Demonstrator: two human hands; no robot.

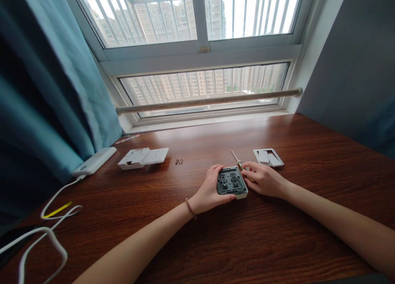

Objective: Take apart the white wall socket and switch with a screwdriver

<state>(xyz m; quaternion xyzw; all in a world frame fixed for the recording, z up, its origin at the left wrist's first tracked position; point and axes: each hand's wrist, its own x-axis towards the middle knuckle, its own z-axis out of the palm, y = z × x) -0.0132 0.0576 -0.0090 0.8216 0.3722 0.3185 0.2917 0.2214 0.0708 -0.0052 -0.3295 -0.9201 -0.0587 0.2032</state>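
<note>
We log: white plastic box (135, 156), flat white plate (157, 155) adjoining | our left hand (212, 190) gripping square grey-faced white unit (231, 183), between both hands | our right hand (262, 178) holding slim metal-shafted screwdriver (239, 164) beside it | white rectangular frame (278, 157), white pieces (263, 156) within or atop, unclear.

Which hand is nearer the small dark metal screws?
Left. The left hand is right of the small dark metal screws; the right hand is on the same side, farther away.

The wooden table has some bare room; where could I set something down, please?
Bare wood shows between the cable and left forearm, and right of the white frame. It is crowded around the left hand, right hand, grey-faced box and screwdriver.
</note>
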